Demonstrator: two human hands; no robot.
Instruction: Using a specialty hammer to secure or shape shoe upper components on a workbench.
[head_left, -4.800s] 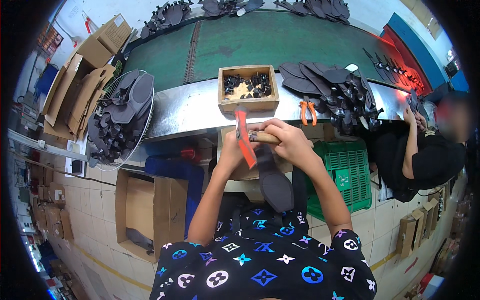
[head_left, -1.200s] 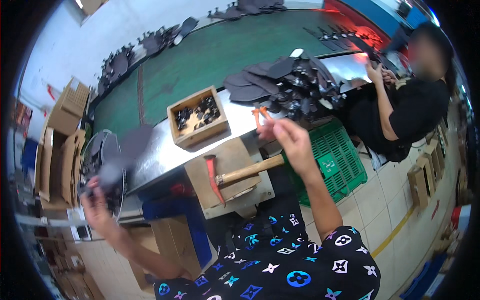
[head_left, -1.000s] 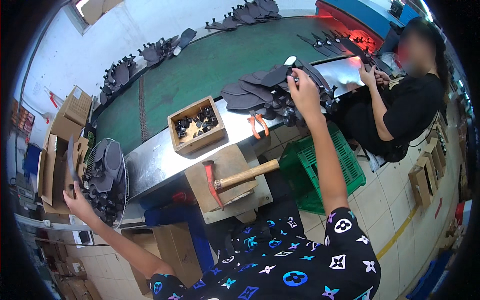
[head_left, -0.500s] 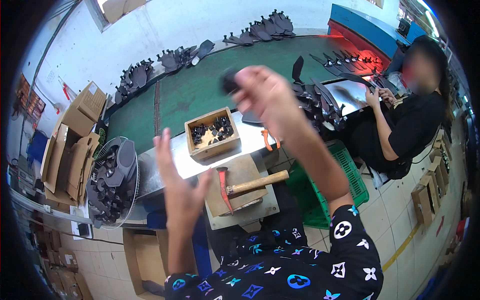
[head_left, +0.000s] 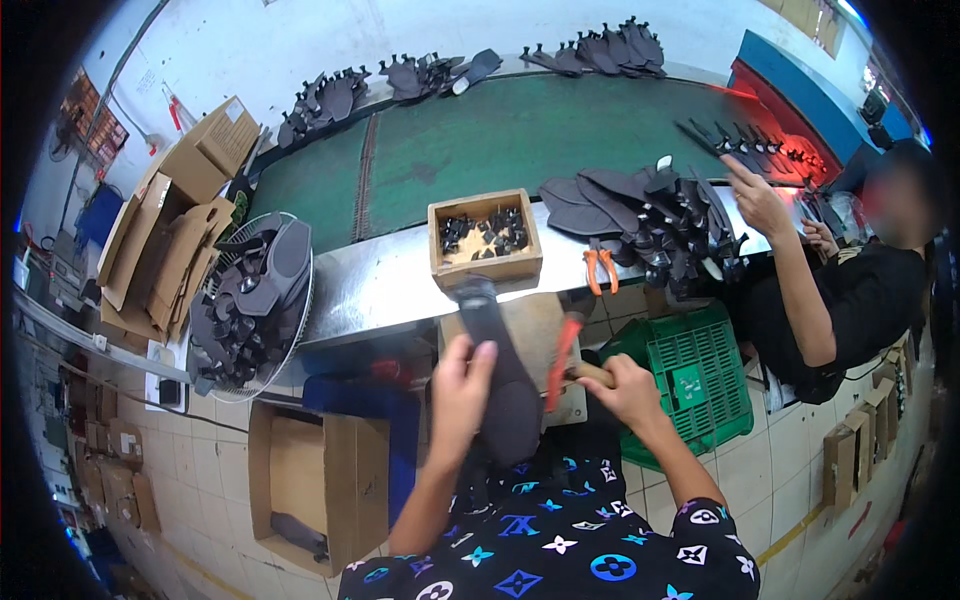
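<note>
Dark shoe sole [head_left: 512,405], wide end toward the person's lap, narrow end reaching up over the left part of the work block [head_left: 535,320]. Going left to right, a wire basket [head_left: 308,318] heaped with similar pieces stands beside the tabletop [head_left: 350,295]. Next comes the left hand [head_left: 458,392], half curled at the sole's left edge with its thumb over the top; blur hides whether it grips or merely steadies. Beyond the narrow end, a wooden box [head_left: 484,268] holds small black parts. Right of the sole, the red-headed hammer [head_left: 562,365] hangs over the block, its wooden handle closed in the right hand [head_left: 630,392]. Orange-handled pliers [head_left: 601,268] lie farther right, just beside a large pile of soles [head_left: 650,215] (a co-worker's hand [head_left: 758,207] is raised past it).

The step in hand looks like setting up the sole with the hammer ready. My judgement is that the next move calls for settling the narrow end firmly on the block, keeping the left hand clear, and squaring the hammer face before any blow.
</note>
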